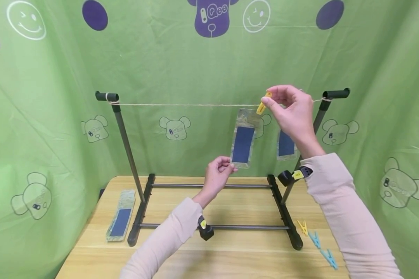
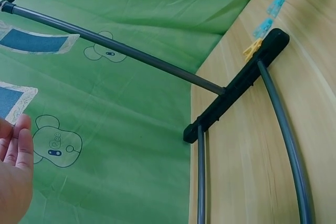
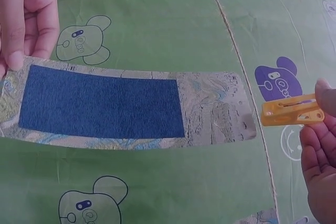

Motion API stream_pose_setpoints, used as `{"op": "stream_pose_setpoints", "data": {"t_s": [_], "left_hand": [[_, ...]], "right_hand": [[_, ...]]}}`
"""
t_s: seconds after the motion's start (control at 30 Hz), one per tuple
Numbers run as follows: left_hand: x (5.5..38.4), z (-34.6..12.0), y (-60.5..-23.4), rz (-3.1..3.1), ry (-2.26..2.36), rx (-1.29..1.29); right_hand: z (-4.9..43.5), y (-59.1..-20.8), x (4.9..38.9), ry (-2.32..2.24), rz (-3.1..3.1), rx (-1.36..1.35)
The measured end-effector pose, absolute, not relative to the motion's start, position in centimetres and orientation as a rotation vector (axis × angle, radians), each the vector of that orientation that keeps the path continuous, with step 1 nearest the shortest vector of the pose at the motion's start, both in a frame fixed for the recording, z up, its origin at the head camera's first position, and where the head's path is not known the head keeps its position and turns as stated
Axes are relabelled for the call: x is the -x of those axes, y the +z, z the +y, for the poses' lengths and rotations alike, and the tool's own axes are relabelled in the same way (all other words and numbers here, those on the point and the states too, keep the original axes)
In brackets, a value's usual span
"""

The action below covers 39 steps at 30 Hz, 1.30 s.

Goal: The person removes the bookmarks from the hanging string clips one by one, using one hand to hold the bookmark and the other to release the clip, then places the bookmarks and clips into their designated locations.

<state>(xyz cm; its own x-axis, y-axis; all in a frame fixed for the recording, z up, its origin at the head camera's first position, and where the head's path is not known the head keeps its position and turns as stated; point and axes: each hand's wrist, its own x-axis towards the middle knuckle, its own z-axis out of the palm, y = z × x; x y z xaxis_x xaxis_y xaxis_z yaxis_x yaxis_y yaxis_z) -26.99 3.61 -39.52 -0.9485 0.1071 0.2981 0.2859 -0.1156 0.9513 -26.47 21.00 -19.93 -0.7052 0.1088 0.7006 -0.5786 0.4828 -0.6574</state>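
In the head view my left hand [image 1: 218, 176] pinches the lower corner of a long grey patterned strip with a dark blue panel [image 1: 243, 145]. The strip stands upright, its top end close below a twine line [image 1: 185, 104]. My right hand [image 1: 295, 110] pinches a yellow clothespin [image 1: 264, 103] between thumb and fingers, across the line. In the right wrist view the clothespin's tip [image 3: 268, 114] is beside the strip's top edge, with a small gap showing. A similar strip [image 1: 286, 145] hangs farther right, its top hidden behind the right hand.
The line is tied between the posts of a dark metal stand [image 1: 127, 149] on a wooden table [image 1: 181, 255]. Another strip [image 1: 121, 219] lies at the table's left. A yellow clothespin [image 1: 303, 228] and two blue clothespins [image 1: 328, 258] lie at the right. Green printed cloth surrounds everything.
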Motion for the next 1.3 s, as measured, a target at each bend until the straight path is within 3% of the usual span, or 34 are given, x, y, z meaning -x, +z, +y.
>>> {"op": "stream_pose_setpoints", "data": {"t_s": [0.43, 0.73, 1.3], "left_hand": [[26.5, 2.9, -39.6, -2.001, -2.247, 0.468], [24.1, 1.9, -37.4, -1.972, -2.269, 0.466], [25.3, 1.2, -39.9, -1.941, -2.291, 0.453]], "right_hand": [[21.7, -20.9, 26.6, 1.377, -2.047, -0.337], [22.1, -21.1, 26.0, 1.45, -2.014, -0.321], [22.4, -21.4, 25.3, 1.467, -2.015, -0.303]]}}
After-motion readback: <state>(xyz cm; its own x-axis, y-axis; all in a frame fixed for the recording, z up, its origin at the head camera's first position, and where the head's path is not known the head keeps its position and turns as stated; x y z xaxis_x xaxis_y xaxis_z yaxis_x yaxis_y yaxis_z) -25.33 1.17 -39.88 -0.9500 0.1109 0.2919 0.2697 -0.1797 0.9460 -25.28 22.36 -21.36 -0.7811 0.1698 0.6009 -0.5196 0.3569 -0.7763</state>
